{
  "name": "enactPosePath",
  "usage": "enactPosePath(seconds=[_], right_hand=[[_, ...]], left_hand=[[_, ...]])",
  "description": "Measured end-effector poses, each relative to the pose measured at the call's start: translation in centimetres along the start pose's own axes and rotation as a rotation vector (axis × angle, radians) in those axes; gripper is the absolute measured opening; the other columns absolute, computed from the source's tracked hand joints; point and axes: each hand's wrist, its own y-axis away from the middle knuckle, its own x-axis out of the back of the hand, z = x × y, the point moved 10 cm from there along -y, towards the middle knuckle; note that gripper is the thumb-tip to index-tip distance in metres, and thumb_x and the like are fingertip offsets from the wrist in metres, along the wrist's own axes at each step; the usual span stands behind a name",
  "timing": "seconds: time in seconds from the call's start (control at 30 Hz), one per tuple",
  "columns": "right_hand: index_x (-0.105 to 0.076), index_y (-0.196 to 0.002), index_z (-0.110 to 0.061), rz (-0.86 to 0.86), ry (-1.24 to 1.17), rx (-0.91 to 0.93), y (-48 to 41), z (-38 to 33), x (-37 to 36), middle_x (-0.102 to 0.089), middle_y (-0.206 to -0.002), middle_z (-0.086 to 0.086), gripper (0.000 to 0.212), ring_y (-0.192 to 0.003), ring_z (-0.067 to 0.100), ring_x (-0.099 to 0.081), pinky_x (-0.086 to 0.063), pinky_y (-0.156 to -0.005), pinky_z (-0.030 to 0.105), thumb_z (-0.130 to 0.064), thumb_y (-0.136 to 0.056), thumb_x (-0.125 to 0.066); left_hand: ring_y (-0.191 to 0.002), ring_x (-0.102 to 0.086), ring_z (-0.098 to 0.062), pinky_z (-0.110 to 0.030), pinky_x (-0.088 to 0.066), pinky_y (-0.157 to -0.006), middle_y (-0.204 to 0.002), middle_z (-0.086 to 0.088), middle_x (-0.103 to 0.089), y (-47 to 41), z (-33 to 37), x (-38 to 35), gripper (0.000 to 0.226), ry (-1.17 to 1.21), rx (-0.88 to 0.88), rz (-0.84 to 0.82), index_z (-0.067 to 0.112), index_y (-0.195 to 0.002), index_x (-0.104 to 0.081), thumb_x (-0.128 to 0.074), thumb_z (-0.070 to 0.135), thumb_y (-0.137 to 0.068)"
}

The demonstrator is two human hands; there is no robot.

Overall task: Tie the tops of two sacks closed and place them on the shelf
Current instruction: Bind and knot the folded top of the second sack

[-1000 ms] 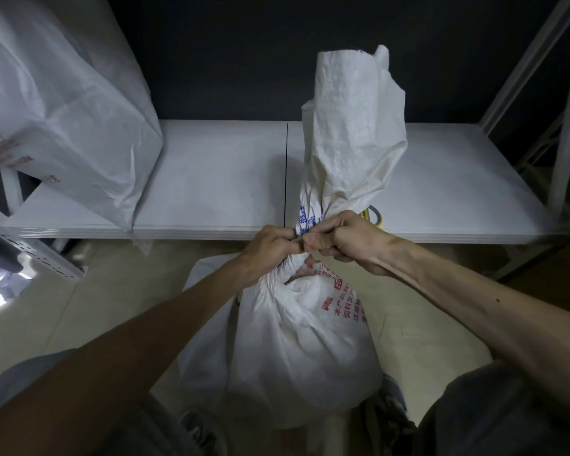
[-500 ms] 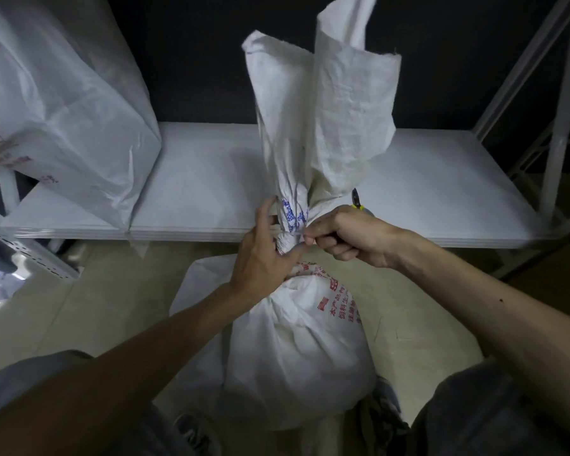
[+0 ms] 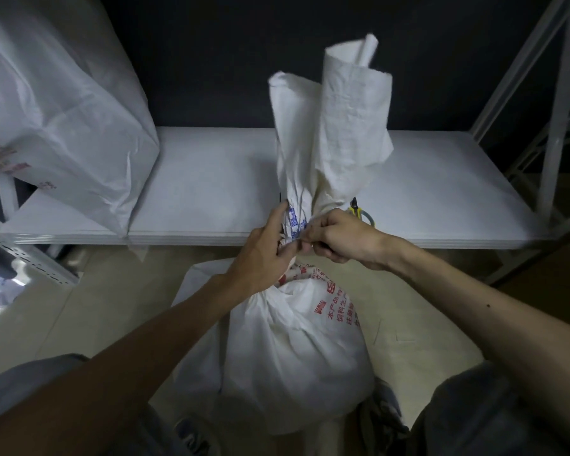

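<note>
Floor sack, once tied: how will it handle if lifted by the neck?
Probably floppy: the sack creases and bunches at the neck under the left hand. Likely fairly heavy: its lower half bulges round and sits squat on the floor. Unlikely to roll; the loose top may flop over.

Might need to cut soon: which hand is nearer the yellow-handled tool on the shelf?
Right. The right hand pinches the sack at its neck, in front of the yellow-handled tool; the left hand holds the neck's other side, farther off.
</note>
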Motion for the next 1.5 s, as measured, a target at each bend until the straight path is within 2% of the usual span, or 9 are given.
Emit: enactPosePath(seconds=[0.3, 0.53, 0.73, 0.83, 0.97, 1.1, 1.23, 1.33, 1.5], right_hand=[[-0.047, -0.058, -0.006, 0.061, -0.165, -0.040, -0.5, 1.1, -0.4, -0.028, -0.047, 0.000, 0.031, -0.039, 0.010, -0.020, -0.016, -0.038, 0.016, 0.003, -0.088, -0.047], [-0.045, -0.055, -0.004, 0.140, -0.381, -0.056, -1.0, 1.7, -1.0, -0.028, -0.056, 0.002, 0.034, -0.036, 0.009, -0.017, -0.018, -0.033, 0.012, 0.009, -0.087, -0.041], [-0.044, -0.060, -0.005, 0.137, -0.501, -0.115, -0.5, 2.0, -1.5, -0.030, -0.048, 0.001, 0.033, -0.030, 0.007, -0.019, -0.025, -0.028, 0.012, 0.008, -0.089, -0.042], [-0.045, -0.059, -0.006, 0.151, -0.512, -0.134, -0.6, 2.4, -1.1, -0.030, -0.047, 0.001, 0.033, -0.031, 0.006, -0.019, -0.016, -0.030, 0.012, 0.007, -0.089, -0.043], [-0.042, -0.059, -0.007, 0.121, -0.532, -0.198, -0.5, 3.1, -0.7, -0.029, -0.047, -0.001, 0.034, -0.032, 0.005, -0.018, -0.014, -0.029, 0.013, 0.005, -0.091, -0.039], [-0.044, -0.057, -0.008, 0.080, -0.459, -0.220, -0.4, 3.7, -0.9, -0.026, -0.057, 0.001, 0.032, -0.036, 0.006, -0.018, -0.014, -0.030, 0.014, 0.005, -0.086, -0.042], [-0.045, -0.057, -0.010, 0.053, -0.347, -0.204, 0.0, 3.0, -0.7, -0.027, -0.052, 0.000, 0.031, -0.040, 0.008, -0.018, -0.013, -0.032, 0.016, 0.005, -0.084, -0.045], [-0.044, -0.058, -0.008, 0.063, -0.378, -0.244, 0.3, 3.3, -0.7, -0.027, -0.049, -0.001, 0.031, -0.036, 0.007, -0.018, -0.013, -0.030, 0.016, 0.006, -0.086, -0.041], [-0.042, -0.060, -0.009, 0.082, -0.502, -0.310, -0.1, 3.5, -1.0, -0.027, -0.042, -0.003, 0.032, -0.030, 0.005, -0.016, -0.013, -0.026, 0.015, 0.004, -0.089, -0.038]], left_hand=[[-0.076, -0.063, 0.004, -0.016, -0.050, -0.083, -0.071, 0.013, -0.071, 0.0, -1.3, -1.1, 0.066, 0.338, 0.175, -0.054, 0.033, -0.142, -0.044, -0.071, 0.008, -0.087], [-0.098, -0.070, -0.016, -0.028, -0.050, -0.100, -0.104, -0.007, -0.075, -0.3, -2.2, -1.8, 0.079, 0.450, 0.326, -0.229, 0.033, -0.148, -0.038, -0.070, 0.001, -0.084], [-0.135, -0.046, -0.035, -0.047, -0.033, -0.117, -0.142, -0.032, -0.046, -0.2, -2.0, -2.2, 0.089, 0.423, 0.328, -0.304, 0.042, -0.148, -0.034, -0.073, 0.012, -0.074], [-0.091, -0.069, -0.015, -0.041, -0.046, -0.106, -0.097, -0.010, -0.075, -0.2, -1.5, -1.9, 0.078, 0.337, 0.250, -0.266, 0.052, -0.143, -0.038, -0.073, 0.020, -0.081], [-0.051, -0.052, 0.009, -0.004, -0.039, -0.061, -0.049, 0.021, -0.055, 0.6, 0.7, -2.4, 0.054, 0.158, 0.091, -0.322, 0.036, -0.145, -0.042, -0.060, 0.018, -0.097], [-0.057, -0.060, 0.006, -0.009, -0.046, -0.057, -0.058, 0.021, -0.063, 1.4, 0.5, -2.9, 0.011, 0.244, 0.129, -0.384, 0.006, -0.107, -0.060, -0.057, 0.003, -0.097], [-0.073, -0.066, 0.005, -0.010, -0.049, -0.072, -0.071, 0.017, -0.071, 1.5, 0.6, -2.5, 0.038, 0.345, 0.182, -0.442, 0.009, -0.127, -0.058, -0.062, -0.005, -0.091], [-0.083, -0.067, -0.028, -0.036, -0.054, -0.078, -0.097, 0.000, -0.074, 2.1, -0.2, -3.3, 0.048, 0.326, 0.220, -0.483, 0.015, -0.123, -0.064, -0.080, 0.002, -0.079], [-0.065, -0.052, -0.019, -0.022, -0.040, -0.056, -0.062, 0.004, -0.057, 2.0, -0.6, -3.4, 0.020, 0.285, 0.226, -0.411, 0.025, -0.072, -0.071, -0.087, 0.013, -0.072]])
